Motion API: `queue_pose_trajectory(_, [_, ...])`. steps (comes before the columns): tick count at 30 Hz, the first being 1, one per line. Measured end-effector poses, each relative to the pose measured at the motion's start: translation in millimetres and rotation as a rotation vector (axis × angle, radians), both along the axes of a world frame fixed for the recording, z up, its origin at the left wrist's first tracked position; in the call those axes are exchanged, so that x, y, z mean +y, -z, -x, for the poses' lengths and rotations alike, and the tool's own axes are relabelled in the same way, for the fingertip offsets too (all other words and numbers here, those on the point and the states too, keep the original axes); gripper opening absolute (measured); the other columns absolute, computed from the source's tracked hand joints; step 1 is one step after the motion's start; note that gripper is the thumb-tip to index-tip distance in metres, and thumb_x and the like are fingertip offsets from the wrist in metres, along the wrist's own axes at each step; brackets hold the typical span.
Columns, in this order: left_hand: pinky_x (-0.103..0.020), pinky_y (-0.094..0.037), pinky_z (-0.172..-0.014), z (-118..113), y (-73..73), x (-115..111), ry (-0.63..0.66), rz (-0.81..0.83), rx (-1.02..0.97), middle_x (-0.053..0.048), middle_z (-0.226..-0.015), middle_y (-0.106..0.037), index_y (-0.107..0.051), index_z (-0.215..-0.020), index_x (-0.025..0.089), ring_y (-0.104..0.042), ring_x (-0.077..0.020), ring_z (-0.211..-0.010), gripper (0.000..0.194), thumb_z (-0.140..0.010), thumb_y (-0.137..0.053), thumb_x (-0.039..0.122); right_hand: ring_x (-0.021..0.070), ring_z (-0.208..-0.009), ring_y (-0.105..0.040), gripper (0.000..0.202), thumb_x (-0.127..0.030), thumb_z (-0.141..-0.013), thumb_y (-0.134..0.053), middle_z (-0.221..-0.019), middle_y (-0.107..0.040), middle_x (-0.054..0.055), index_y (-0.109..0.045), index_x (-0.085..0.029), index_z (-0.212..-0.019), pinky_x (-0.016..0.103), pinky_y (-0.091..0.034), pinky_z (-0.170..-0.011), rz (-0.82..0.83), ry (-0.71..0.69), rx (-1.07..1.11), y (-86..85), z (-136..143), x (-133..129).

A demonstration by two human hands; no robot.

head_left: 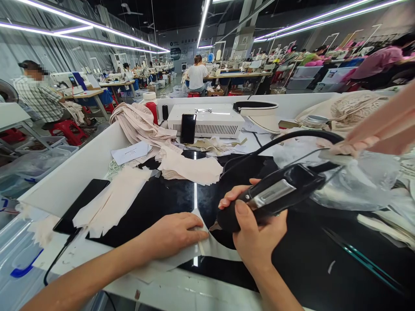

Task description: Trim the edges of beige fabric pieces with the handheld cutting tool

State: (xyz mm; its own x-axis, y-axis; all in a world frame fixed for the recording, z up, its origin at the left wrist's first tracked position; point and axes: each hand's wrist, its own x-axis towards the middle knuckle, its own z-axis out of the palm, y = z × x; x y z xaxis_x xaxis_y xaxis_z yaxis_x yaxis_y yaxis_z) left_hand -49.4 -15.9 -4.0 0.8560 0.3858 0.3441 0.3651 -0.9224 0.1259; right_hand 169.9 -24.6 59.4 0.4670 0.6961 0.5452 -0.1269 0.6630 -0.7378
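My right hand (256, 229) is wrapped round a black handheld tool (272, 196) with a metal plate on its side and a thick cable. The rounded end of the tool is over a piece of pale fabric (223, 251) on the black glossy work surface (301, 268). To the left, my left hand (178, 235) lies flat on the same fabric, fingers pointing toward the tool. A stack of cut beige pieces (191, 169) sits beyond my hands, and more pale pieces (113, 201) lie to the left.
Teal tweezers (366, 259) rest at the right. A phone (188, 128) leans on a white box (207, 119) at the back. Clear plastic bags (359, 181) and a hanging pink strip (382, 125) are on the right. Other people sit at sewing tables beyond.
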Motion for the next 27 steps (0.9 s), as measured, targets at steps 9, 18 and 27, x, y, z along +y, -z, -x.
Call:
queue_pose_trajectory(9, [-0.033, -0.074, -0.109, 1, -0.6, -1, -0.004, 0.006, 0.018, -0.014, -0.141, -0.085, -0.082, -0.152, 0.021, -0.087, -0.0253, -0.125, 0.031, -0.128, -0.065, 0.014, 0.0175, -0.064, -0.074, 0.039, -0.032, -0.098, -0.102, -0.087, -0.08, -0.005, -0.078, -0.03, -0.128, 0.033, -0.07, -0.061, -0.016, 0.001, -0.011, 0.3, -1, -6])
queue_pose_trajectory(18, [-0.041, -0.074, -0.12, -3, -11.6, -3, 0.001, -0.048, -0.032, -0.017, -0.136, -0.086, -0.08, -0.147, 0.014, -0.086, -0.0283, -0.129, 0.032, -0.123, -0.061, 0.004, 0.0177, -0.063, -0.075, 0.044, -0.043, -0.095, -0.111, -0.085, -0.081, -0.005, -0.081, -0.03, -0.125, 0.032, -0.07, -0.06, -0.006, 0.025, 0.005, -10.3, -15, -17])
queue_pose_trajectory(27, [-0.035, -0.074, -0.111, -26, -12.7, -25, 0.0, 0.091, -0.039, -0.013, -0.128, -0.085, -0.078, -0.139, 0.015, -0.085, -0.0263, -0.118, 0.02, -0.124, -0.065, 0.007, 0.0199, -0.061, -0.073, 0.047, -0.049, -0.094, -0.113, -0.082, -0.079, -0.004, -0.08, -0.031, -0.123, 0.035, -0.069, -0.055, 0.0, 0.073, -0.032, -11.9, -34, -33])
